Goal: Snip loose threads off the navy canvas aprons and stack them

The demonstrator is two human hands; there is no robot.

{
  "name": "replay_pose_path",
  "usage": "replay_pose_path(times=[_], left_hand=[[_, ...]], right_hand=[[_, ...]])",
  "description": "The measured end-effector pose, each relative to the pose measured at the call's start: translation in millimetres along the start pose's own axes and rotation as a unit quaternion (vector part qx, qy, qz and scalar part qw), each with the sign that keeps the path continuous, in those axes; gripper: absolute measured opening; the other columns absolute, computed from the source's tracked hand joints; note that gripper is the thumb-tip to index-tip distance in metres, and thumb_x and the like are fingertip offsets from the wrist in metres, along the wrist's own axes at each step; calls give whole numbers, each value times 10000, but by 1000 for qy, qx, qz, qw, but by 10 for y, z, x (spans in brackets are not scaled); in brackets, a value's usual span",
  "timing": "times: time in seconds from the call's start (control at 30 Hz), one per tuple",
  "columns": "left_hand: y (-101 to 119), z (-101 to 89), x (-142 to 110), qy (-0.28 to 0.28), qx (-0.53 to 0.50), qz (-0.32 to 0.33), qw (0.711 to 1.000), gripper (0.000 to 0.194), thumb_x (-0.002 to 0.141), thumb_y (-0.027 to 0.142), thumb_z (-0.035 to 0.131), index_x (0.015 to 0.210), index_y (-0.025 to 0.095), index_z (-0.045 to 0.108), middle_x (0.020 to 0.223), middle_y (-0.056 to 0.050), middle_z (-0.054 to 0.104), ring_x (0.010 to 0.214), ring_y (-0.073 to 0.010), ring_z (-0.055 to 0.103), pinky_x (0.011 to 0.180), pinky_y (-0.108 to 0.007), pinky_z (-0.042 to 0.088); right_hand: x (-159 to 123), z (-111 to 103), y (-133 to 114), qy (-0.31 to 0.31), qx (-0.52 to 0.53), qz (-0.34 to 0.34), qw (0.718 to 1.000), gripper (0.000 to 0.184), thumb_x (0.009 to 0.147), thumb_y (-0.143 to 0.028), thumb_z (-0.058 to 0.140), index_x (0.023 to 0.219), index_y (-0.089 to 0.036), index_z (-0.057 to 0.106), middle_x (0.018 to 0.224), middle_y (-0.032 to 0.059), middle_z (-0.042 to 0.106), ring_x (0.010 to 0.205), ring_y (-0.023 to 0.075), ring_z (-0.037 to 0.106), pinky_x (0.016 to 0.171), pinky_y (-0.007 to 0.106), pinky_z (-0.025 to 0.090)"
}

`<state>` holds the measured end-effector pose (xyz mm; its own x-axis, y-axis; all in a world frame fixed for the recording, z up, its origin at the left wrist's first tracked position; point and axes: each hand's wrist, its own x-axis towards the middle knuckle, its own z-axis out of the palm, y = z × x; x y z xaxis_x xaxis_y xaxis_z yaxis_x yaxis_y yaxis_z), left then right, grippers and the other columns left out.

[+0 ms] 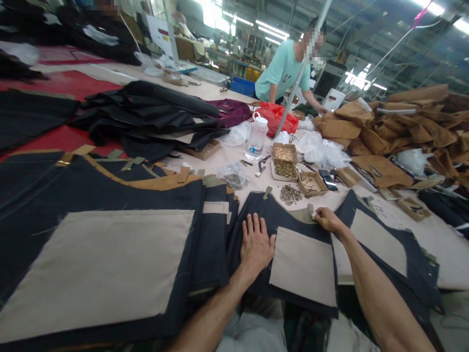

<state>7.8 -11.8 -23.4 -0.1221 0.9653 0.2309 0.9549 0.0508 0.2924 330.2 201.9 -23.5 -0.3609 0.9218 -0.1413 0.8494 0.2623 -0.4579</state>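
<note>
A dark navy fabric panel (256, 208) lies in front of me, with a large beige patch (304, 266) on it. My left hand (256, 244) rests flat on the panel, fingers spread, its thumb at the patch's upper left corner. At the panel's upper right edge, my right hand (328, 219) is closed in a pinch. Something small and whitish shows at its fingertips, too small to name. Just beside these fingers an olive fabric tab (310, 210) sticks up from the olive edge band. Another olive tab (267, 192) stands on the top edge.
Similar dark panels lie at left (106, 195) and right (381, 234). Beyond are a pile of metal pieces (291, 194), small boxes of metal parts (285, 169), a phone (329, 180), a water bottle (256, 137) and brown garments (399, 122). A person (282, 68) leans across the table's far side.
</note>
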Motion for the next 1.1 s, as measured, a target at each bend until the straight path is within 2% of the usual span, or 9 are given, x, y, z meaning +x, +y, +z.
replay_pose_path(times=[0.17,0.37,0.57,0.8,0.97,1.1], left_hand=[[3,-17,4,-2,2,4,1000,745,1003,564,406,1581,95,435,1696,-192,310,1599,-388,189,1300,-570,107],[15,-33,9,-2,12,3,1000,742,1012,570,391,1575,89,440,1689,-207,315,1595,-386,204,1302,-567,113],[31,-28,25,-9,22,6,1000,745,1016,572,386,1581,87,432,1688,-209,317,1594,-388,207,1303,-565,116],[47,-51,36,-3,29,6,1000,708,1021,534,405,1572,92,451,1683,-202,333,1587,-386,224,1297,-564,143],[55,-65,46,4,34,5,999,683,1015,513,442,1561,106,476,1677,-194,349,1582,-386,239,1292,-566,166],[63,-65,67,3,29,4,1000,683,1017,510,442,1562,99,473,1682,-192,339,1586,-384,231,1294,-565,179]], right_hand=[[-5,144,26,6,42,5,999,177,768,-359,590,705,-195,567,618,10,591,596,157,502,571,269,328],[57,142,91,-4,94,7,996,234,741,-420,596,712,-188,610,617,3,589,596,158,498,579,268,360],[128,173,157,5,151,48,987,262,670,-433,667,689,-173,642,605,2,595,585,148,491,554,263,343],[267,76,217,-18,229,97,969,242,568,-363,727,664,-150,664,525,-1,571,515,128,474,513,251,327],[298,0,241,-52,256,97,960,246,574,-361,760,640,-144,665,514,7,601,500,113,477,499,232,302],[348,-2,228,-70,238,112,962,344,553,-393,859,597,-163,606,489,-8,593,464,91,448,467,221,271]])
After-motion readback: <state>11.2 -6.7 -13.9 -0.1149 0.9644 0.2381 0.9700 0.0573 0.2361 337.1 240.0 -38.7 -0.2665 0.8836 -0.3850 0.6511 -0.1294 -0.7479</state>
